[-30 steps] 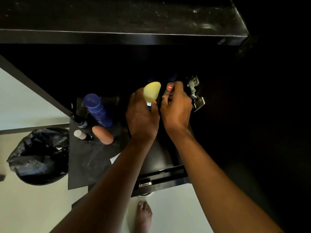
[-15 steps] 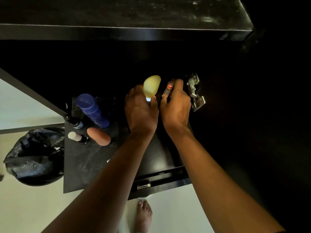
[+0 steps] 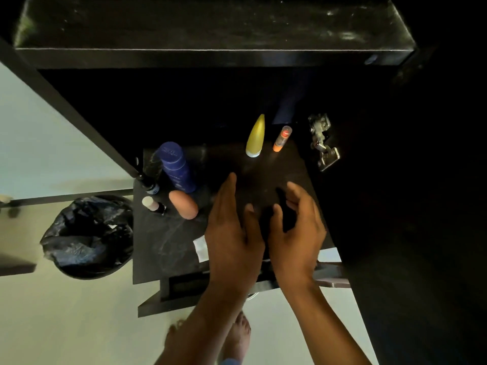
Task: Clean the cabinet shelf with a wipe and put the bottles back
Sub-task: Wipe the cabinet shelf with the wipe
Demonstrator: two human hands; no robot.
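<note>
A head-worn camera looks down into a dark cabinet. Two bare hands hover low in the centre of the frame, over the black cabinet shelf (image 3: 263, 175). The left hand (image 3: 233, 233) has its fingers straight and relaxed, holding nothing. The right hand (image 3: 295, 230) has loosely curled fingers. A dark shape sits between its thumb and fingers, but the light is too poor to tell whether that is an object or shadow.

Above the hands, near the centre of the frame, two items stand upright on the shelf, just beside each other: a yellow tapered bottle (image 3: 255, 139) with a pale cap at its base, and a small orange-capped tube (image 3: 282, 138) to its right. A metal door hinge (image 3: 322, 142) shows to the right of them.

At centre left, four more items wait in a group: a tall dark blue spray can (image 3: 177, 167), a peach rounded bottle (image 3: 183, 204), a small black dropper bottle (image 3: 149, 183) and a small bottle with a pale cap (image 3: 153, 206). A white wipe (image 3: 200, 248) peeks out beside the left wrist. A bin lined with a black bag (image 3: 89, 235) stands at lower left, and bare feet show below.

The remaining bottles look light, rigid and smooth. The blue can is probably best grasped around its middle. The small ones look easily toppled and suit a pinch near the cap.
</note>
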